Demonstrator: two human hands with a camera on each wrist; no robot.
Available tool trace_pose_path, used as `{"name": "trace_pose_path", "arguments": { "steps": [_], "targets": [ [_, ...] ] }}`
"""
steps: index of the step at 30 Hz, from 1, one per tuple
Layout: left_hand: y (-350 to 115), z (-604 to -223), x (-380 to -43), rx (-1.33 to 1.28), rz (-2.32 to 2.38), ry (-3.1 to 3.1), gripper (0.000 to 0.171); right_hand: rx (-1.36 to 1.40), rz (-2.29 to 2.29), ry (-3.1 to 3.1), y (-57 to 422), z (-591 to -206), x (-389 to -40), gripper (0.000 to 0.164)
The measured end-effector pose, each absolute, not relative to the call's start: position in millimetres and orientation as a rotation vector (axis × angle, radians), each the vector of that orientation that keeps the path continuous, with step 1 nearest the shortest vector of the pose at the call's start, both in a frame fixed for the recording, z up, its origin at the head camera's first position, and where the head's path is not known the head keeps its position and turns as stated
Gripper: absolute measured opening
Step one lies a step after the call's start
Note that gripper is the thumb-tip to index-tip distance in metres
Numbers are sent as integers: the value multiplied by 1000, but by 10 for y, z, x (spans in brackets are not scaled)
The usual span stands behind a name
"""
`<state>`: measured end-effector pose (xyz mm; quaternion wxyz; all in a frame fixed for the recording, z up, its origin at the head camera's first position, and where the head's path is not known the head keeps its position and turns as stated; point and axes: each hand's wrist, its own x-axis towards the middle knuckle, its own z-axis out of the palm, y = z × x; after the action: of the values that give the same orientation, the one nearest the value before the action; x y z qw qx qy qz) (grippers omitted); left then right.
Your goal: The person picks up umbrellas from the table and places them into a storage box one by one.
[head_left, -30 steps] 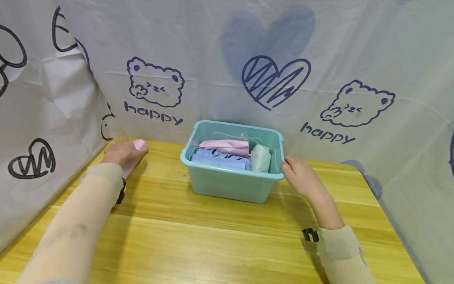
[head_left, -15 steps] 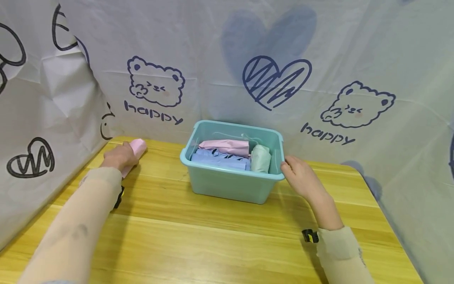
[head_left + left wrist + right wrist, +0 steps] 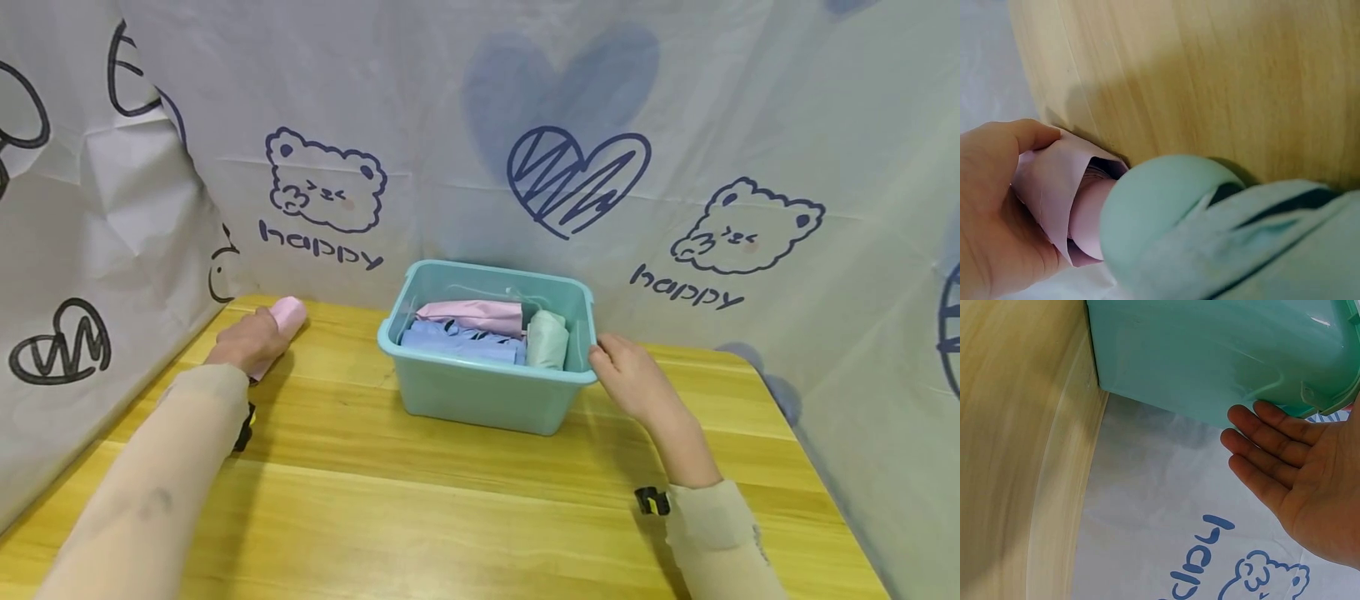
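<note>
My left hand [image 3: 247, 339] grips a pink folding umbrella [image 3: 289, 313] at the table's far left corner. In the left wrist view, thumb and fingers curl around its pink sleeve [image 3: 1054, 178], and a rounded pink end shows in the sleeve's opening. A mint-green rounded end [image 3: 1154, 212] with loose green fabric lies right beside it; the forearm hides it in the head view. My right hand [image 3: 633, 375] is at the right end of the teal bin [image 3: 480, 404], fingers nearly straight just below its rim. Folded pink [image 3: 480, 313], blue [image 3: 461, 342] and mint-green [image 3: 547, 340] bundles lie inside the bin.
The bin stands upright near the back of the wooden table [image 3: 375, 508], close to a pale printed curtain [image 3: 450, 192]. Another pale sheet [image 3: 127, 217] hangs along the table's left edge. A thin clear cord lies along the bin's inner back wall.
My left hand has drawn slightly back along the pink umbrella, its fingers now more curled around it. My right hand stays at the bin's rim. The head view has tilted slightly.
</note>
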<state>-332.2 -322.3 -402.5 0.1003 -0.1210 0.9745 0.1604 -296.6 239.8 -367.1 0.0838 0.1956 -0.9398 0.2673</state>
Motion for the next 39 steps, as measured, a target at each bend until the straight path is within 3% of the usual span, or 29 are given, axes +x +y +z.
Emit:
{"name": "trace_pose_path", "arguments": {
  "steps": [14,39],
  "targets": [
    [-3164,-4031,-3318,-302,627,3019,63,568,804,-2825,2352,-3668,-2996,47],
    [-2897,-3728,-3178,-177,799,3227,75,574,812,-2821,2384,-3684,-2976,45]
  ]
}}
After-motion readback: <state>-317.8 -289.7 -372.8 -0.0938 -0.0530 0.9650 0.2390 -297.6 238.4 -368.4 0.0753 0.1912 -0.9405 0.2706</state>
